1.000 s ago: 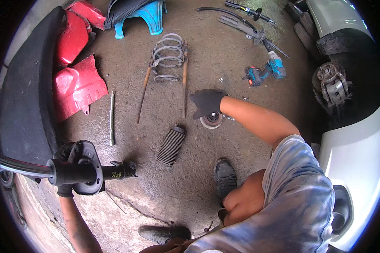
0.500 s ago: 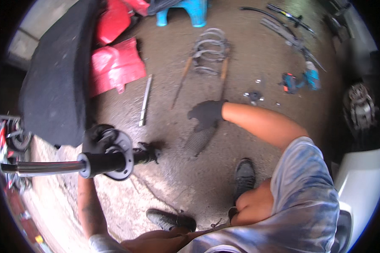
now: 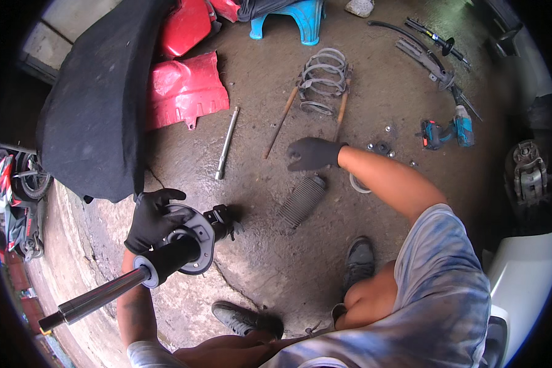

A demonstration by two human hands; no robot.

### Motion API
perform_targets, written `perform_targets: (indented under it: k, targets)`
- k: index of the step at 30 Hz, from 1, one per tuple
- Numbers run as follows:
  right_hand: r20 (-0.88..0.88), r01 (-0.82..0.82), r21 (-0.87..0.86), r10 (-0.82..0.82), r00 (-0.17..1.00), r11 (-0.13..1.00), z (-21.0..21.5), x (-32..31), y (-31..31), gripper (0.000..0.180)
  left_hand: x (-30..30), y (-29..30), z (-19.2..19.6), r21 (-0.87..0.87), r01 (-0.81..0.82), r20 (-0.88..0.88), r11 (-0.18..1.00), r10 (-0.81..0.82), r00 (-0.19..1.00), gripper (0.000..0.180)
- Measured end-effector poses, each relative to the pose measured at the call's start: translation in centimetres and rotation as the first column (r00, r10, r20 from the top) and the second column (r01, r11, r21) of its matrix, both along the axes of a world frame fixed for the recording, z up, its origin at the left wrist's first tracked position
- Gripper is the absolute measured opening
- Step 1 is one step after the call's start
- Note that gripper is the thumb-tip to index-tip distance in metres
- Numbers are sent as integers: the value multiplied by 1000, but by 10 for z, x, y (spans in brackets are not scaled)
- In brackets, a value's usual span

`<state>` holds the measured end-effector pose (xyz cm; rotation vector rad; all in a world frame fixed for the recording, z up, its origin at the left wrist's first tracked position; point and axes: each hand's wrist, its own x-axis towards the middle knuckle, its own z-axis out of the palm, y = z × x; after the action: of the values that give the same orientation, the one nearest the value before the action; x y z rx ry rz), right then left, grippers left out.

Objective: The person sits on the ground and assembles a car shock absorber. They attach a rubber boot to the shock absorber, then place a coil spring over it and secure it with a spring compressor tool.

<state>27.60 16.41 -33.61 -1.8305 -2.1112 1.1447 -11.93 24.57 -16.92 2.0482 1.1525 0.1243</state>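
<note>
The black suspension strut (image 3: pixel 176 254) is in the left hand (image 3: pixel 151 222), held up above the floor (image 3: pixel 260 239). The gloved left hand grips it next to its round metal plate (image 3: pixel 203 236), with one finger poking out over the top. The shiny rod (image 3: pixel 98 297) sticks out below the left hand and a bit to its left, and it is bare.

The right hand (image 3: pixel 314 153) wears a glove too. Its back is turned up and its palm is hidden, so I cannot tell how far its fingers are bent or if they pinch anything. It looks like it hangs in the air.

Just below the right hand lies the ribbed rubber boot (image 3: pixel 302 202), off the strut. Just past the right hand lies the coil spring (image 3: pixel 325 76), between two rusty rods (image 3: pixel 282 122), and it is off the strut too. So it seems the big parts are in pieces now, and none of them has been put together yet.

Right of the right hand are small nuts (image 3: pixel 388 129) and a dark round part (image 3: pixel 383 148). A ring (image 3: pixel 359 184) is partly hidden by the right arm. Farther right is a blue cordless driver (image 3: pixel 463 127), and past that, the bare wheel hub (image 3: pixel 529 172) has no wheel on it. A long metal bar (image 3: pixel 228 144) lies between the two hands, a little farther away.
</note>
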Motion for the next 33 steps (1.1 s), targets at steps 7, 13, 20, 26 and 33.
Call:
perform_targets:
  k: [7,13,20,26,33]
  targets:
    - [-193,389,212,-352,916,896,-6,36,18,58,13,-4,13,55,5,75,999,-9,997,30]
    - [-530,-27,440,284,799,898,129,-87,2,96,7,-3,2,-150,-122,135,981,142,981,20]
    - [-650,349,724,420,633,595,212,-224,-2,90,49,-27,70,-39,391,395,920,-345,852,42]
    - [-894,672,311,-34,447,672,198,-160,46,31,49,28,-19,-439,-200,561,876,442,700,47]
    - [-915,932,223,-269,301,285,163,-114,43,21,38,-36,-105,411,270,270,871,-399,876,69]
